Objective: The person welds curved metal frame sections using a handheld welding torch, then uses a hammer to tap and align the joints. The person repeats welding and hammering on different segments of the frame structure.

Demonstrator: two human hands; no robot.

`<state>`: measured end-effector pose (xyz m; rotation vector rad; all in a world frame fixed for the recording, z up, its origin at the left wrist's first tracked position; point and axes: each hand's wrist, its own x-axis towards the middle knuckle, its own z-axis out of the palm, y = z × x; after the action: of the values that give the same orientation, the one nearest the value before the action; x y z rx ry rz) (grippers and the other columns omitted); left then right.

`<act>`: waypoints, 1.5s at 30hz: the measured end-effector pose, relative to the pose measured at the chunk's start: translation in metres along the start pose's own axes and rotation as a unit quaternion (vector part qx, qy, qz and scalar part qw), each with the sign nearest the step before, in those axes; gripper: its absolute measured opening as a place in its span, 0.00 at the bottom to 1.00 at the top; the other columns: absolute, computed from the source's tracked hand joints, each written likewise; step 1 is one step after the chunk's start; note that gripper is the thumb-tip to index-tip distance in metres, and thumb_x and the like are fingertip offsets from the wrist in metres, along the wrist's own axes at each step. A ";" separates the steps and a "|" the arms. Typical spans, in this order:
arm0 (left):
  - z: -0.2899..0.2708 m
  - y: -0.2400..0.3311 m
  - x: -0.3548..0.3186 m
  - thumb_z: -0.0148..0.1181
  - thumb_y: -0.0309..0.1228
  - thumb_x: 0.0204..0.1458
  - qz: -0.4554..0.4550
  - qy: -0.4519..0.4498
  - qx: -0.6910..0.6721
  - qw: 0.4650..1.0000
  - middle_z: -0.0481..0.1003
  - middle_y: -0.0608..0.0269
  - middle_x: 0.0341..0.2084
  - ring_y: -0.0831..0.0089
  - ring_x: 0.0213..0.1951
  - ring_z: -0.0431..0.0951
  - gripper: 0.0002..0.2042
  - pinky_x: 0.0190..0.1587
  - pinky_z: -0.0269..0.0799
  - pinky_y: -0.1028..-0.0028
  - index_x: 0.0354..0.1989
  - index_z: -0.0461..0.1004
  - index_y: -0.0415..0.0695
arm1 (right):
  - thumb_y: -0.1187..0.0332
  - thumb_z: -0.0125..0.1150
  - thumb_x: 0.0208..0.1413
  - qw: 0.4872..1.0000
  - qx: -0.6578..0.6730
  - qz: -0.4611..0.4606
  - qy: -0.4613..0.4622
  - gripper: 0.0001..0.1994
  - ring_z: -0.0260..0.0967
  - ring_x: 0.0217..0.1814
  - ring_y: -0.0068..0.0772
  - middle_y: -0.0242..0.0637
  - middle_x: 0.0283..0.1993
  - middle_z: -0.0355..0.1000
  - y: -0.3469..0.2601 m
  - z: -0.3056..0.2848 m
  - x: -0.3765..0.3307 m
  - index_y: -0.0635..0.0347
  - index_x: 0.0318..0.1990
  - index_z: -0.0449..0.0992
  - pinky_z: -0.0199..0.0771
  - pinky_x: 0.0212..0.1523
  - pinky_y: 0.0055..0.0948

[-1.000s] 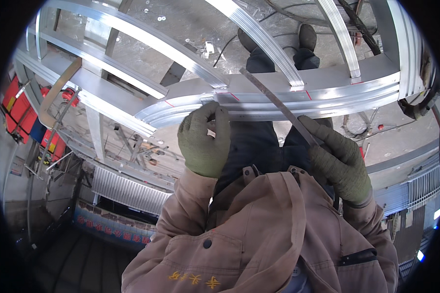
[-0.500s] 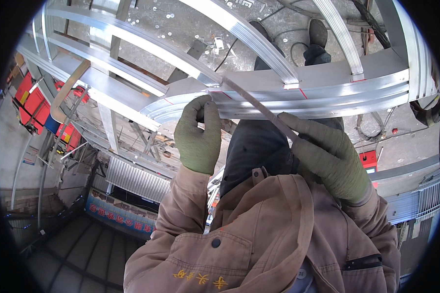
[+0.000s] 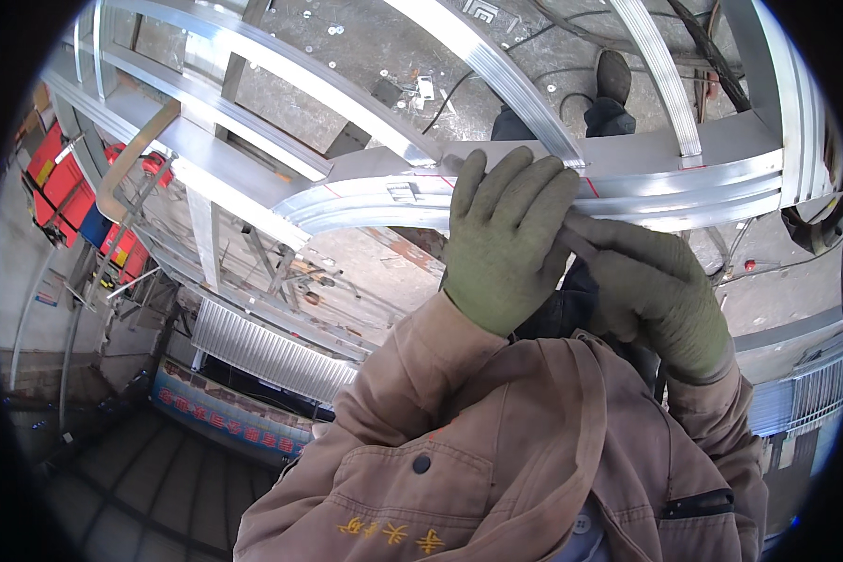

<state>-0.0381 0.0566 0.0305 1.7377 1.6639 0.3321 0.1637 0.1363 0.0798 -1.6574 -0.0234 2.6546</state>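
My right hand (image 3: 660, 290) is closed round one end of a long, narrow flat file (image 3: 581, 247), with its index finger stretched along it. My left hand (image 3: 510, 234) lies palm down over the file's middle and the curved aluminium rail (image 3: 684, 197). Its fingers are stretched out, slightly apart, and its thumb is hidden. Only the file's far tip shows beyond the left fingertips, next to the joint of a curved bar (image 3: 365, 103) and the rail. Red marks cross the rail on both sides of my left hand. A small pale rectangle shows on the rail's face, left of that hand.
More curved aluminium bars (image 3: 506, 80) run from the rail toward the far side. A brown curved strip (image 3: 136, 155) hangs over the frame at left, near red equipment (image 3: 61, 178). Cables (image 3: 571, 37) and small scraps litter the floor. My shoe (image 3: 613, 77) stands beyond the rail.
My left hand has moved right from the rail's edge onto the file and opened out flat, covering most of it. My right hand still holds the file's near end, slightly further right.
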 end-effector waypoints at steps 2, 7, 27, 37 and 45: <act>0.009 -0.010 0.001 0.75 0.26 0.43 0.010 -0.010 -0.034 0.999 0.83 0.60 0.58 0.51 0.62 0.81 0.31 0.71 0.70 0.43 0.62 0.82 0.51 | 0.69 0.65 0.72 1.000 0.031 -0.005 -0.001 0.22 0.59 0.22 0.16 0.25 0.24 0.66 0.003 -0.005 0.000 0.70 0.70 0.81 0.57 0.25 0.21; 0.003 -0.007 -0.001 0.74 0.25 0.42 0.020 -0.026 -0.013 0.999 0.81 0.61 0.49 0.53 0.54 0.82 0.31 0.70 0.71 0.43 0.62 0.82 0.51 | 0.69 0.66 0.72 1.000 0.021 -0.010 0.007 0.24 0.62 0.24 0.17 0.27 0.26 0.70 0.006 -0.009 -0.002 0.71 0.71 0.79 0.59 0.26 0.21; -0.003 -0.008 0.007 0.69 0.27 0.44 0.020 -0.028 -0.037 0.999 0.78 0.52 0.37 0.44 0.46 0.79 0.28 0.59 0.74 0.45 0.59 0.80 0.46 | 0.60 0.63 0.77 0.985 -0.128 -0.086 0.073 0.20 0.70 0.30 0.16 0.31 0.31 0.78 0.006 0.017 -0.010 0.65 0.66 0.84 0.68 0.33 0.19; -0.006 -0.002 0.015 0.71 0.26 0.45 0.026 -0.005 -0.047 0.999 0.81 0.53 0.37 0.46 0.45 0.82 0.27 0.55 0.76 0.47 0.59 0.80 0.46 | 0.68 0.70 0.73 0.966 -0.094 -0.227 0.077 0.20 0.79 0.45 0.19 0.38 0.47 0.87 0.026 0.020 -0.013 0.68 0.67 0.81 0.79 0.46 0.21; 0.004 0.006 0.028 0.72 0.27 0.47 0.013 0.039 -0.055 0.998 0.81 0.54 0.36 0.48 0.42 0.82 0.24 0.50 0.76 0.49 0.56 0.80 0.45 | 0.64 0.64 0.79 0.932 -0.061 -0.322 0.155 0.17 0.78 0.44 0.20 0.38 0.48 0.87 0.025 0.020 0.007 0.69 0.62 0.84 0.78 0.47 0.23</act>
<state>-0.0264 0.0825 0.0235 1.6861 1.6464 0.4987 0.1430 0.1110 0.0820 -1.6987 -0.6215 1.9257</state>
